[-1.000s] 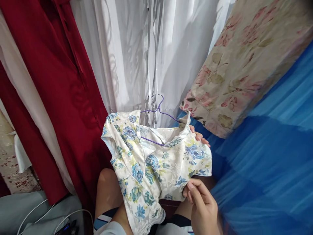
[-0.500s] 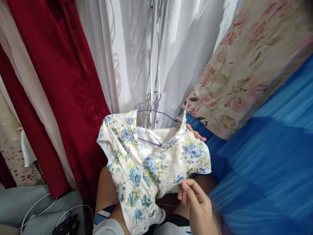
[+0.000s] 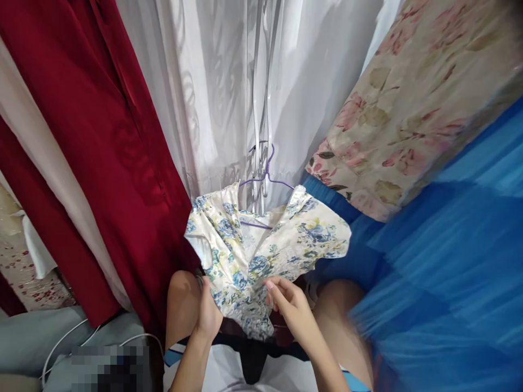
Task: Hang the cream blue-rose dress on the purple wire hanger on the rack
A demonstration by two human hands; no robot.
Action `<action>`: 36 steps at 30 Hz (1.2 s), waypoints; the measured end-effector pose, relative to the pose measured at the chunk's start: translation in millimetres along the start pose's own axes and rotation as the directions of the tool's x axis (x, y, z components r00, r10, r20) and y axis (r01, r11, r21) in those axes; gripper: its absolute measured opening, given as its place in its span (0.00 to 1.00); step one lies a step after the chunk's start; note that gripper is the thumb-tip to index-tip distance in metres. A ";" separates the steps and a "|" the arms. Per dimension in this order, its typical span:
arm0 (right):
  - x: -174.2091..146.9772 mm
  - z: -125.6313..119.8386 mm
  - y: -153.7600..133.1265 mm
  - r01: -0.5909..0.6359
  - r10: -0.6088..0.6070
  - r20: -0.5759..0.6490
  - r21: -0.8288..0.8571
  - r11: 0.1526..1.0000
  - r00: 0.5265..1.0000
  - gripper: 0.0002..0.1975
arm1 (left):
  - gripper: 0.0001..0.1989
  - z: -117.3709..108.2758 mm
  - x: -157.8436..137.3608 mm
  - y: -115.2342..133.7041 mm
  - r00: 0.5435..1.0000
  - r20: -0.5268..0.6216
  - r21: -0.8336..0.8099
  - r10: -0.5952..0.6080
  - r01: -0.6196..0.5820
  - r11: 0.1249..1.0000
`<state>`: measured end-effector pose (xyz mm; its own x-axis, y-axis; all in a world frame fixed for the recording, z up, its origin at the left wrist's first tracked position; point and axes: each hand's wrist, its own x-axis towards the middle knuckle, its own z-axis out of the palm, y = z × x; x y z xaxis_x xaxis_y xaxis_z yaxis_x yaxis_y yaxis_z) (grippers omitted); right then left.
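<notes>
A white blouse (image 3: 281, 247) with blue roses and green leaves sits on a purple wire hanger (image 3: 267, 177) in the middle of the view. Its V-shaped neckline faces me, and the lower part is bunched up. My left hand (image 3: 210, 313) is closed on the blouse's left side, thumb in front and the other fingers hidden behind the cloth. At the lower front, my right hand (image 3: 288, 299) has its thumb and forefinger pinched together at the fabric's right edge.
White curtain-like cloth (image 3: 220, 98) with dangling white ribbons (image 3: 267, 103) hangs behind. Dark red cloth (image 3: 102, 136) hangs left; pink-flowered fabric (image 3: 392, 136) and blue tulle (image 3: 445, 283) hang right. A grey cushion (image 3: 32, 337) with white cables (image 3: 61, 340) lies lower left.
My left hand has come from behind the blouse's right shoulder down to its left side. My right hand has moved left and slightly up. The blouse hangs straighter, its lower part gathered.
</notes>
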<state>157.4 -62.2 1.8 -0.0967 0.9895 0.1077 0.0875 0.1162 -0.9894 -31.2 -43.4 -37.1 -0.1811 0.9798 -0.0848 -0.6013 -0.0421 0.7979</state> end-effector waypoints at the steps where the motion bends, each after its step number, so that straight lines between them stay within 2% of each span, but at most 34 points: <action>1: 6.8 5.2 -2.0 0.017 -0.017 -0.003 -0.024 1.000 1.000 0.21 | 0.31 -1.1 -4.1 -1.9 1.000 0.004 0.060 -0.013 0.013 0.998; 4: 22.9 15.9 -10.2 0.067 -0.076 -0.053 -0.144 0.987 0.996 0.20 | 0.30 3.3 -15.8 -5.6 0.996 0.087 0.280 0.010 -0.034 0.960; 7: 27.6 15.2 -17.3 0.089 -0.115 -0.078 -0.277 0.957 0.990 0.20 | 0.27 9.0 -22.1 -5.4 0.983 0.168 0.366 0.076 -0.133 0.921; 12: 16.6 5.0 -19.4 0.068 -0.102 -0.061 -0.415 0.907 0.993 0.21 | 0.23 4.7 -18.5 -7.3 0.994 0.025 0.442 0.106 -0.106 0.891; 14: 11.2 1.6 -17.4 0.035 -0.073 -0.068 -0.448 0.893 0.995 0.22 | 0.22 2.3 -15.9 -10.3 0.978 0.003 0.443 0.209 -0.188 0.876; 15: 8.9 -0.3 -16.3 0.012 -0.053 -0.080 -0.448 0.894 0.995 0.22 | 0.21 1.5 -15.4 -11.6 0.945 -0.018 0.447 0.325 -0.283 0.848; 16: 6.8 -2.5 -15.1 -0.014 -0.032 -0.097 -0.437 0.899 0.995 0.22 | 0.21 1.2 -15.8 -12.5 0.879 -0.045 0.462 0.474 -0.403 0.790; 17: 4.9 -5.0 -14.2 -0.037 -0.012 -0.115 -0.419 0.907 0.993 0.22 | 0.20 1.5 -17.1 -12.6 0.776 -0.057 0.486 0.629 -0.528 0.696; 18: 3.3 -7.7 -13.3 -0.057 0.005 -0.131 -0.399 0.915 0.991 0.22 | 0.18 2.9 -19.3 -11.9 0.659 -0.028 0.511 0.751 -0.637 0.578; 19: 1.7 -10.3 -12.6 -0.073 0.019 -0.146 -0.375 0.924 0.989 0.22 | 0.15 5.7 -22.1 -10.3 0.569 0.049 0.523 0.821 -0.715 0.464; 20: 0.3 -12.6 -12.0 -0.086 0.032 -0.157 -0.351 0.932 0.987 0.22 | 0.12 10.2 -25.3 -8.1 0.526 0.164 0.519 0.834 -0.765 0.381; 21: -1.2 -14.5 -11.4 -0.094 0.042 -0.164 -0.326 0.941 0.986 0.22 | 0.10 16.5 -28.5 -5.7 0.531 0.291 0.507 0.796 -0.791 0.342; 23: -4.3 -16.0 -9.9 -0.104 0.064 -0.164 -0.251 0.962 0.984 0.22 | 0.10 33.0 -33.4 -2.7 0.617 0.484 0.520 0.621 -0.773 0.363; 25: -7.8 -15.3 -8.6 -0.111 0.093 -0.127 -0.139 0.984 0.987 0.22 | 0.12 49.8 -34.7 -5.1 0.709 0.537 0.579 0.457 -0.704 0.412; 26: -9.4 -14.6 -8.5 -0.118 0.110 -0.099 -0.082 0.990 0.989 0.21 | 0.11 56.3 -33.9 -8.6 0.736 0.539 0.597 0.410 -0.677 0.432; 27: -10.6 -14.1 -9.1 -0.126 0.124 -0.072 -0.032 0.991 0.990 0.21 | 0.09 60.7 -32.4 -13.1 0.749 0.545 0.600 0.378 -0.663 0.448; 29: -10.6 -14.5 -13.6 -0.121 0.123 -0.048 0.042 0.992 0.991 0.20 | 0.07 63.8 -28.6 -22.8 0.738 0.577 0.574 0.350 -0.671 0.469; 32: -1.4 -19.4 -29.5 -0.055 0.071 -0.135 0.122 0.991 0.988 0.19 | 0.12 61.8 -25.4 -29.6 0.708 0.604 0.525 0.366 -0.699 0.486; 34: 9.1 -22.6 -42.8 -0.026 0.048 -0.155 0.140 0.990 0.987 0.18 | 0.08 62.9 -25.6 -26.1 0.720 0.580 0.517 0.381 -0.686 0.511; 36: 18.0 -22.3 -52.0 -0.031 0.042 -0.087 0.122 0.992 0.995 0.18 | 0.09 67.3 -25.6 -19.5 0.748 0.538 0.523 0.388 -0.657 0.542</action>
<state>173.2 -48.5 57.4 -0.0062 0.9972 0.0745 -0.0309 0.0743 -0.9968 37.5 -54.5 -10.3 0.0493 0.8220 0.5674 0.2005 -0.5647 0.8006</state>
